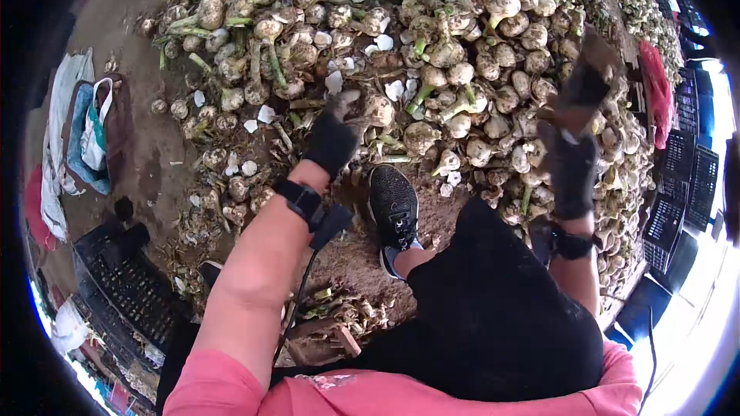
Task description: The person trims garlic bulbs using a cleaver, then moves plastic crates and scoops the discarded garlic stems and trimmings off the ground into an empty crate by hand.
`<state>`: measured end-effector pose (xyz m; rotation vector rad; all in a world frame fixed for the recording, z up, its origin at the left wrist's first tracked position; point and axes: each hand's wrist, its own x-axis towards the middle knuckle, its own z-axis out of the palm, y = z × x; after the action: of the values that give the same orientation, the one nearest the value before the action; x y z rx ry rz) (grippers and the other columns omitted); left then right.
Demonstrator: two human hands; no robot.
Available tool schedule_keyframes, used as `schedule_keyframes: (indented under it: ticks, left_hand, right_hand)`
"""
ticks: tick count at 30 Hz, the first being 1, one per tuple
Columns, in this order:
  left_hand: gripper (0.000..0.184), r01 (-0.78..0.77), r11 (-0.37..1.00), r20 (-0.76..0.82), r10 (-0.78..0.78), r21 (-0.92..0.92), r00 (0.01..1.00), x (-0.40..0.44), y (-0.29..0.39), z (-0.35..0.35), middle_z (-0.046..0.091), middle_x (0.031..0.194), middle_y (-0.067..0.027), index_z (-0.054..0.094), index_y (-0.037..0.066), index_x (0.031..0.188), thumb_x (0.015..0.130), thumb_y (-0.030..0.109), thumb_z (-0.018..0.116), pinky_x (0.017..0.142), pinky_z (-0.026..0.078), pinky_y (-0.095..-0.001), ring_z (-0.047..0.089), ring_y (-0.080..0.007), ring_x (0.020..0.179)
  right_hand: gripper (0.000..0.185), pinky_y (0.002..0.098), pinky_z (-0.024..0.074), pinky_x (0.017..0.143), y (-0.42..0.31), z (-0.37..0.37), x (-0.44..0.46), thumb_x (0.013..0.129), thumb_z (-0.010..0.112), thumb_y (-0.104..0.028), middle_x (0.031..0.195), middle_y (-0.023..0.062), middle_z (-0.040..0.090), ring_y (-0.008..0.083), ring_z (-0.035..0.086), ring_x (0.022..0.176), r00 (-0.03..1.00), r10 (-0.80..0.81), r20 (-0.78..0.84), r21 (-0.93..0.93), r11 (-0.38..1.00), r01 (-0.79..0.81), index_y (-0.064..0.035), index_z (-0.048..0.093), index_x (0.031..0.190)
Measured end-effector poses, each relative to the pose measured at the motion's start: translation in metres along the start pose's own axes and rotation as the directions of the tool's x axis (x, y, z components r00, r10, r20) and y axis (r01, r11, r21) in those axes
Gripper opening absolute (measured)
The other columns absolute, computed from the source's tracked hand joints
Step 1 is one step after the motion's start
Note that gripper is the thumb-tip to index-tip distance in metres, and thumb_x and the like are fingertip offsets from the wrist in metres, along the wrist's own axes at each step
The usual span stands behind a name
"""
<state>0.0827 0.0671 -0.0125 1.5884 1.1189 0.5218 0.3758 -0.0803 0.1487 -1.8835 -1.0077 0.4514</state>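
My left hand (335,135), in a dark fingerless glove, reaches down to the heap with its fingers curled against a muddy round bulb (378,110) in front of my shoe. The far side of that grip is hidden. To the right, my right hand (572,173), gloved too, is raised over the pile and closed round a wide-bladed knife (587,86), a cleaver by its shape. Its dark brown blade points away from me and is blurred by motion. Bulbs (460,73) with cut green stalks and white sliced-off pieces (384,42) lie around both hands.
My shoe (393,204) stands at the heap's near edge. Black plastic crates (127,285) sit at lower left, with more crates (664,223) at right. Cloth sacks (65,135) lie on the dirt floor at left; a red net bag (655,92) lies at right.
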Motion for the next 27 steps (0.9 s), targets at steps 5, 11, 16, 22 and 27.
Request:
schedule_keyframes:
  ticks: [5, 11, 16, 22, 27]
  left_hand:
    - [0.036, -0.039, 0.947, 0.075, 0.066, -0.318, 0.995, -0.049, 0.061, -0.020, 0.059, 0.107, -0.0070, 0.050, 0.003, 0.120, 0.084, 0.004, 0.053, 0.088, 0.045, -0.0299, 0.057, -0.0181, 0.096]
    - [0.029, 0.046, 0.882, 0.217, 0.065, -0.468, 0.974, -0.095, 0.059, -0.022, 0.060, 0.106, -0.0076, 0.056, 0.005, 0.112, 0.084, 0.011, 0.061, 0.089, 0.044, -0.0301, 0.057, -0.0182, 0.098]
    - [0.024, -0.103, 0.986, 0.143, 0.121, -0.129, 0.982, -0.113, 0.011, -0.046, 0.062, 0.104, -0.0077, 0.058, 0.006, 0.107, 0.084, 0.012, 0.060, 0.086, 0.046, -0.0329, 0.058, -0.0189, 0.097]
    - [0.022, 0.066, 0.960, -0.637, 0.127, 0.271, 0.760, -0.096, -0.041, -0.195, 0.060, 0.102, -0.0175, 0.057, 0.003, 0.099, 0.080, 0.014, 0.055, 0.080, 0.047, -0.0397, 0.058, -0.0336, 0.089]
    - [0.032, 0.379, 0.309, -0.445, 0.182, 0.873, 0.877, -0.065, -0.094, -0.287, 0.064, 0.092, -0.0187, 0.059, 0.003, 0.101, 0.075, 0.022, 0.057, 0.083, 0.045, -0.0459, 0.060, -0.0360, 0.088]
  right_hand:
    - [0.024, 0.0237, 0.0455, 0.063, -0.032, 0.100, -0.028, 0.081, 0.065, -0.009, 0.089, -0.0028, 0.059, 0.0064, 0.051, 0.075, 0.836, 0.132, 0.532, 0.269, 0.910, -0.316, -0.0046, 0.057, 0.103]
    - [0.025, 0.0235, 0.0438, 0.061, -0.022, 0.119, -0.038, 0.076, 0.070, -0.004, 0.084, -0.0028, 0.060, 0.0071, 0.051, 0.072, 0.728, 0.213, 0.651, 0.194, 0.881, -0.432, -0.0052, 0.060, 0.098]
    - [0.013, 0.0279, 0.0459, 0.059, -0.014, 0.002, -0.016, 0.082, 0.064, -0.014, 0.087, 0.0027, 0.061, 0.0117, 0.055, 0.071, 0.900, 0.262, 0.348, -0.226, 0.955, -0.191, -0.0037, 0.061, 0.090]
    - [0.020, 0.0322, 0.0476, 0.065, 0.045, -0.193, 0.039, 0.086, 0.057, -0.011, 0.090, 0.0106, 0.061, 0.0179, 0.058, 0.078, 0.913, -0.408, -0.001, -0.637, 0.704, 0.315, 0.0015, 0.059, 0.101]
    - [0.021, 0.0316, 0.0451, 0.068, 0.089, -0.124, 0.030, 0.087, 0.059, -0.015, 0.089, 0.0106, 0.060, 0.0201, 0.055, 0.078, 0.950, -0.310, 0.034, -0.785, 0.580, 0.218, 0.0023, 0.060, 0.099]
